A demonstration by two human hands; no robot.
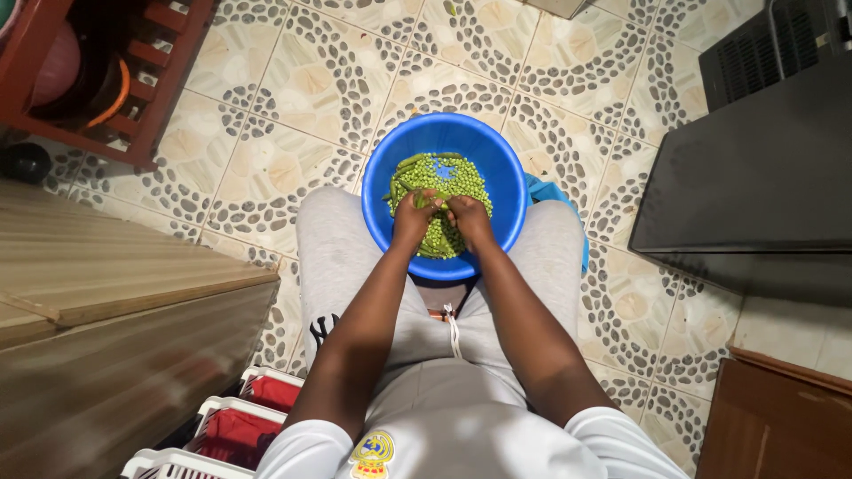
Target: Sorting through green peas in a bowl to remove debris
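Observation:
A round blue bowl (497,164) rests between my knees, holding a heap of shelled green peas (457,177) and a few whole pods along its left side. My left hand (414,215) and my right hand (469,215) meet over the bowl's near half. Both pinch one green pea pod (440,199) between their fingertips. The pod is mostly hidden by my fingers.
I sit in grey trousers on a patterned tile floor (293,89). A wooden top (106,257) stands at my left, a red wooden rack (133,98) at the far left. A dark cabinet (763,168) is at the right. White crates with red contents (235,426) sit by my left hip.

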